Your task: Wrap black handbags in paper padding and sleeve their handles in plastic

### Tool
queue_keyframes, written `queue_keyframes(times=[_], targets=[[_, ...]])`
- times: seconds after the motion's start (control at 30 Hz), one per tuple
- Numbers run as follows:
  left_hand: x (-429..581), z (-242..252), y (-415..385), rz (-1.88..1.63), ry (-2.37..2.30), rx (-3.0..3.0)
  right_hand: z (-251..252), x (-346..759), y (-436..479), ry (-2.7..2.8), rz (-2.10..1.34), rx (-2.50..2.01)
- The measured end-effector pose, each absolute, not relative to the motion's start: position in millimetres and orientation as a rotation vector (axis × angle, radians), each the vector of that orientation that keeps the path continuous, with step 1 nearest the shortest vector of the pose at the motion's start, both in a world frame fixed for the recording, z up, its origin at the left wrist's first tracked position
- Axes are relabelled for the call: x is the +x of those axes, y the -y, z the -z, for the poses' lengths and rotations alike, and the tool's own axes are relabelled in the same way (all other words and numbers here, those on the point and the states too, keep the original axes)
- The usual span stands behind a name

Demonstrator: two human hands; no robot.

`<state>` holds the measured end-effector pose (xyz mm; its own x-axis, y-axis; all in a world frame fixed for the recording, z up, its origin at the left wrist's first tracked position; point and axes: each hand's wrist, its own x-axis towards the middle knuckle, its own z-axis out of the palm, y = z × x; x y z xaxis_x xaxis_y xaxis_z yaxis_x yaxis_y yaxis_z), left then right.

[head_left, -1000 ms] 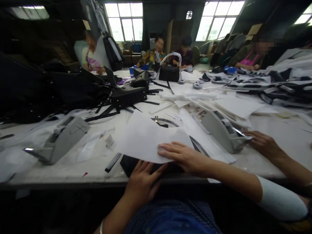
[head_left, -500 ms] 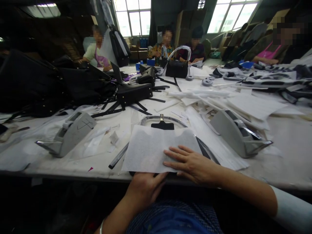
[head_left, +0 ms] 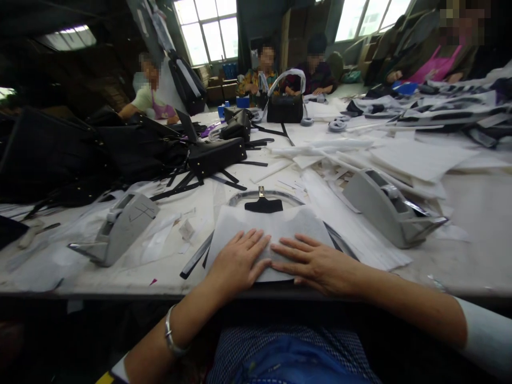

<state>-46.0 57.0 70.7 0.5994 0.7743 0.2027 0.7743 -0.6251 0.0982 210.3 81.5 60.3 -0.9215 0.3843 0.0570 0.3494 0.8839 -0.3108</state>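
Note:
A white sheet (head_left: 276, 220) lies over a black handbag at the table's front edge. Beyond its top edge show the bag's black tab (head_left: 263, 206) with a metal clasp and a wrapped, curved handle (head_left: 240, 198). Out to the left sticks a black strap (head_left: 196, 257). My left hand (head_left: 239, 261) rests flat on the sheet's left half, fingers outstretched. On the right half my right hand (head_left: 316, 262) lies palm down with its fingers spread. The two hands' fingertips nearly meet at the middle. Most of the bag is hidden under the sheet.
Grey tape dispensers stand at left (head_left: 124, 229) and right (head_left: 390, 208). Black bags (head_left: 218, 154) with straps lie beyond, and a dark pile (head_left: 132, 154) fills the left. White sheets (head_left: 424, 157) are stacked at right. Several people work across the table.
My left hand has come up from below the table edge, beneath the bag's front, onto the sheet. My right hand stays on the sheet. The view has tilted slightly.

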Motion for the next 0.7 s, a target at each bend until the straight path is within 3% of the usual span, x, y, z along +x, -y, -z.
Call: queue_keyframes(times=[0.27,0.53,0.7], targets=[[-45.4,-36.3,-46.9,-0.646,-1.417,2.673,-69.9,211.0,-96.9,2.619,-0.908,-0.796],[-44.8,-31.1,-47.1,-0.794,-1.425,2.638,-79.6,176.9,-128.3,2.793,-0.587,-0.604],[-44.4,-28.6,-45.7,-0.836,-1.416,2.649,-76.0,161.9,-147.0,2.831,-0.772,-0.417]])
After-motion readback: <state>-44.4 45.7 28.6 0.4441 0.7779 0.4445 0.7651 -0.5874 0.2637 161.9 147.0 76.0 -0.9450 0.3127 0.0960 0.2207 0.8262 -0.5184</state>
